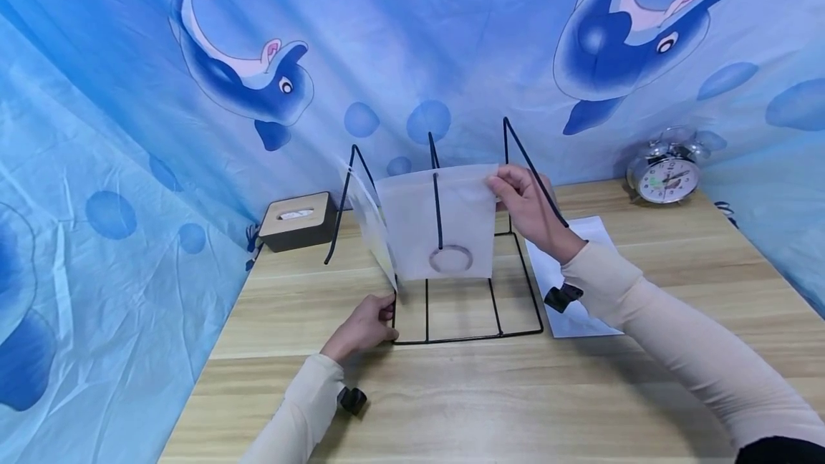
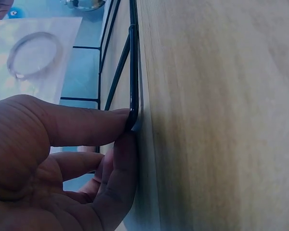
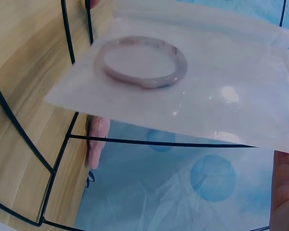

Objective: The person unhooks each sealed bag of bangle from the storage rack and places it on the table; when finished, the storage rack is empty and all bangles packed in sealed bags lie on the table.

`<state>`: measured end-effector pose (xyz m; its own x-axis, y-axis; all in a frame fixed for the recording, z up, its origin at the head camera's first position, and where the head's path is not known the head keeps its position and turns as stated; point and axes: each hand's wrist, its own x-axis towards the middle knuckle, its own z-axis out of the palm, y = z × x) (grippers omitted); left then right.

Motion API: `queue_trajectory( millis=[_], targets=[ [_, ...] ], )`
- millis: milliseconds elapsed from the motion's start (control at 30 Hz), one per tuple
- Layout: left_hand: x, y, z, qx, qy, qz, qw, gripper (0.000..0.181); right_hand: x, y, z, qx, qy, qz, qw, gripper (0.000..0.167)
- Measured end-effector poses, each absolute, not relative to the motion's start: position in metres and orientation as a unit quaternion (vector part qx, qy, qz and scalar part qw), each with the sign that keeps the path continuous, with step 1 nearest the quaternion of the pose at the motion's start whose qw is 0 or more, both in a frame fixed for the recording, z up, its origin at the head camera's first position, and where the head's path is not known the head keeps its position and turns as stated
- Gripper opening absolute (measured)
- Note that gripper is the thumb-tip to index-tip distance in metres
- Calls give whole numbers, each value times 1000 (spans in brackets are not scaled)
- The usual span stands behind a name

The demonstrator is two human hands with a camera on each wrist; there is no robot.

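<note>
"Bag [image 1: 412, 220] in the right hand [image 1: 531, 210], is it?"

"Yes, that grip is pinched on its upper right corner, up off the counter [image 1: 490, 407]. The middle hook [image 1: 437, 210] runs down in front of the milky sheeting."

"And low inside?"

"A ring [image 3: 142, 83], pinkish brown through the plastic."

"What about the left hand [image 1: 364, 324]?"

"Its grip is clamped on the black wire rack [image 1: 464, 339], thumb and finger together at the base's near left corner."

"I see a second bag [image 1: 372, 224] at the left hook [image 1: 339, 208]."

"And a white sheet [image 1: 583, 322] flat on the counter, just right of the rack."

"Tissue box [image 1: 296, 224] by the counter's far left corner, too."

"With the alarm clock [image 1: 667, 179] near the far right one."
</note>
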<state>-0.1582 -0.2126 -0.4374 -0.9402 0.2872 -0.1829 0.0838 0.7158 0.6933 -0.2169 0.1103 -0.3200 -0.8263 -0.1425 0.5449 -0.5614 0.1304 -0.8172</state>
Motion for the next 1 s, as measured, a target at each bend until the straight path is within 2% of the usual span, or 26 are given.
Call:
queue_trajectory(
  millis=[800,1000],
  targets=[
    [-162,-213,-441,91,908,380,149,75,-194,112,-319,232,-705,658,126,23],
    [-160,-213,-441,95,898,403,149,70,-190,112,-323,228,-683,685,112,21]
  ],
)
